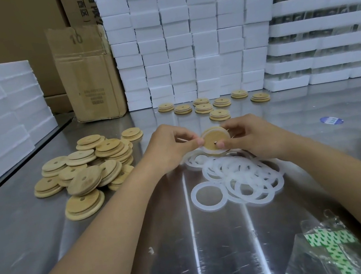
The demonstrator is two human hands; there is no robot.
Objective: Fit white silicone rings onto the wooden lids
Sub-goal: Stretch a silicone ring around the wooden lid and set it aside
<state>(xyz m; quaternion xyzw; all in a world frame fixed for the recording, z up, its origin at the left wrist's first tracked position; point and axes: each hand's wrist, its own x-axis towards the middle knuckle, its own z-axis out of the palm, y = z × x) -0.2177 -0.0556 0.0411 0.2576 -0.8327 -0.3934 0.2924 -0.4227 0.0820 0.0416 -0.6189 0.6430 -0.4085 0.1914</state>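
The left hand point(172, 149) pinches the left edge of one wooden lid point(213, 138) between thumb and forefinger; the right hand point(253, 137) pinches the right edge, thumb tip pressed on the lid face beside the small hole. The lid is held clear of the counter point(193, 243), its face tilted toward the wearer, so that the rim is accessible all round; a white silicone ring point(210, 151) lies around it, visible as a pale band along the lower rim; whether the ring is seated all round cannot be told. The opposed pinch grips suggest the ring is being worked into place.

The heap of loose rings point(239, 174) lies on the counter directly beneath the hands, within short reach; the pile of bare lids point(84, 173) lies to the left, near the left forearm, so each supply is close to the work.

Separate lids point(203, 108) stand spaced apart at the far side of the counter, away from both supplies; these are probably finished pieces kept apart to prevent mixing. Stacked foam blocks point(181, 40) rise behind them; a cardboard box point(89, 75) stands at the left.
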